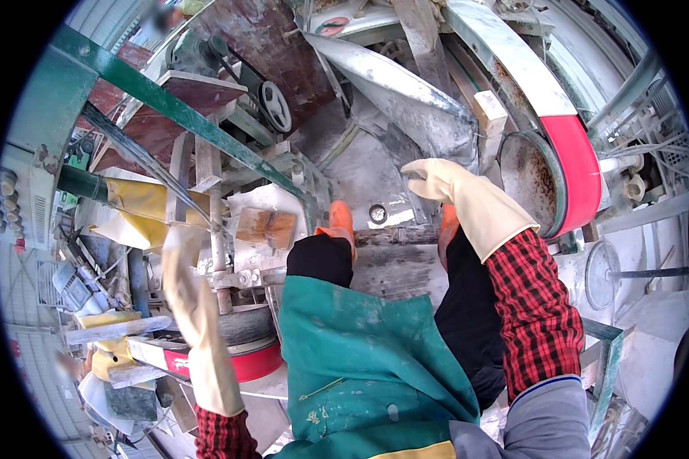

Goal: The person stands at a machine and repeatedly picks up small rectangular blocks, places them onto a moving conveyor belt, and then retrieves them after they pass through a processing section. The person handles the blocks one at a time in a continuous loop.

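You have bright, cool, diffuse light, its source hard to place; glare whitens the pale belt [520,65] and glints off the floor [398,206]; your left hand [187,298] smears with motion blur, while your right hand [444,183] is crisp; shadows fall softly; edges bow toward a black circular border.

Grey metal chute [427,118]: dust-whitened, one long edge pale and bowed. Lies aslant, far end leftward, near end rightward. Yellow sheet [134,202]: creased, slack, whitish along its lower part. I see it hanging well apart, to the chute's left and nearer.
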{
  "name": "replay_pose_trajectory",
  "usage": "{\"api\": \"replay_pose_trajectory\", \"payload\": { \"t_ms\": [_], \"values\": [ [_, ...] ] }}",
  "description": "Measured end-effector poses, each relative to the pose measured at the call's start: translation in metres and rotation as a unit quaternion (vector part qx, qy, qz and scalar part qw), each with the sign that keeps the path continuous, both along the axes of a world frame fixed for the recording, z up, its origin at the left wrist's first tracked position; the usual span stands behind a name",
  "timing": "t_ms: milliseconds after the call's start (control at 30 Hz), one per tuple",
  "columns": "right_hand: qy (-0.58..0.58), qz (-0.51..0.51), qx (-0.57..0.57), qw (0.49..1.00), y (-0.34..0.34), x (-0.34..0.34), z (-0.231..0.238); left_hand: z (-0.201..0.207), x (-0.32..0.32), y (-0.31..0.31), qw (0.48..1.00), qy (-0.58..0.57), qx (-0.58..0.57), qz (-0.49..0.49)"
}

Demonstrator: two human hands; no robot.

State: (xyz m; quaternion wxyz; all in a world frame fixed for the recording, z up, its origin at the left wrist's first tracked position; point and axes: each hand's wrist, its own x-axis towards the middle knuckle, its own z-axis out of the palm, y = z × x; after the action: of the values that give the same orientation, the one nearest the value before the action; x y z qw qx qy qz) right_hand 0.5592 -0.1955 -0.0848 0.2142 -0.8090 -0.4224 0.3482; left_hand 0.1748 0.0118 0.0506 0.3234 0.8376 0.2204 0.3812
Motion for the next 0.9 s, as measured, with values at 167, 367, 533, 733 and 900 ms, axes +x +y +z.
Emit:
{"api": "replay_pose_trajectory", "payload": {
  "t_ms": [167, 367, 533, 733, 900],
  "values": [
    [0.400, -0.131, 0.185, 0.888, -0.004, -0.034, 0.066, -0.011, 0.135, -0.046, 0.979, 0.051, 0.149, -0.126],
    [0.367, -0.184, 0.424, 0.807, -0.007, -0.047, 0.055, -0.026, 0.238, -0.115, 0.942, 0.060, 0.176, -0.280],
    [0.416, -0.309, 0.374, 0.769, 0.004, -0.041, 0.048, -0.049, 0.226, -0.094, 0.954, 0.116, 0.093, -0.262],
    [0.406, -0.316, 0.303, 0.802, 0.009, -0.040, 0.047, -0.043, 0.090, 0.039, 0.984, 0.179, 0.014, 0.003],
    [0.401, -0.287, 0.286, 0.822, 0.019, -0.046, 0.043, -0.052, -0.148, 0.150, 0.907, 0.324, -0.013, 0.269]
  ]
}}
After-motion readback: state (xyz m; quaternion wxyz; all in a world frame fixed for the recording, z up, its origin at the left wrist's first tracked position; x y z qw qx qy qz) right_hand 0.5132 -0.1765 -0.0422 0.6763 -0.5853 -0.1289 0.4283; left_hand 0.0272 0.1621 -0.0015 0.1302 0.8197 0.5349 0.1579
